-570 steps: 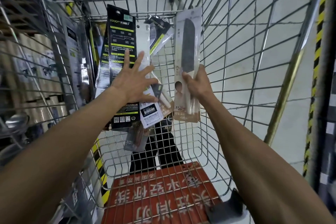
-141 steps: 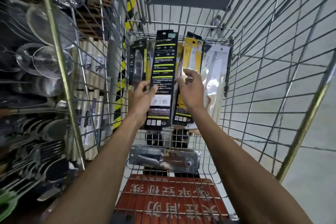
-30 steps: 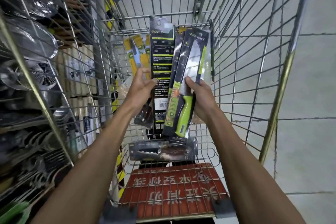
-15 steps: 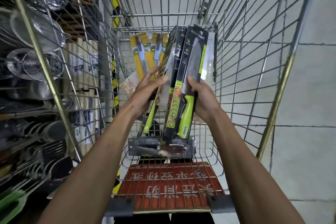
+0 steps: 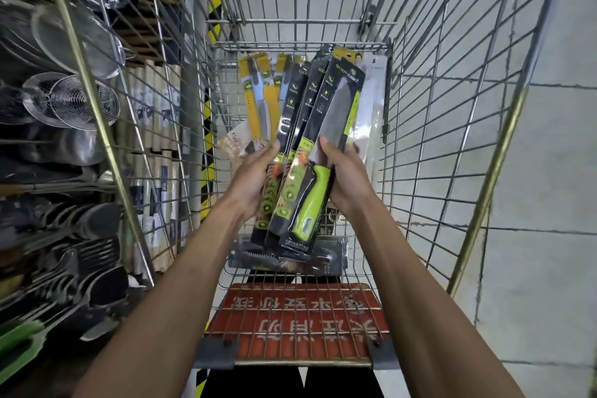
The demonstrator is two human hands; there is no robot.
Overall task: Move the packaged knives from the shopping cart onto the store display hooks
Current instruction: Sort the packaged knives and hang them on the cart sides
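At the far left we see a store rack hung with wire strainers (image 5: 71, 100), and we count two round mesh ones side by side. Right of it stands the shopping cart (image 5: 436, 107). Inside the cart, the left hand (image 5: 255, 178) grips the left edge of a fan of black knife packs (image 5: 336, 113), its fingers curled behind them and its thumb laid on the front. We count three of these packs, overlapping and held upright above the cart floor. The front one shows a knife with a green handle.

The right hand (image 5: 347, 178) holds the right edge of that front pack, thumb pressed on its face and fingers wrapped behind.

Beyond the hands, at least two yellow knife packs (image 5: 255, 97) lean against the far end of the cart, and one clear pack (image 5: 374, 100) stands to their right. Below the fan, one pack with a serrated blade (image 5: 336, 255) lies flat on the cart floor, just beyond the red seat flap (image 5: 297, 310).
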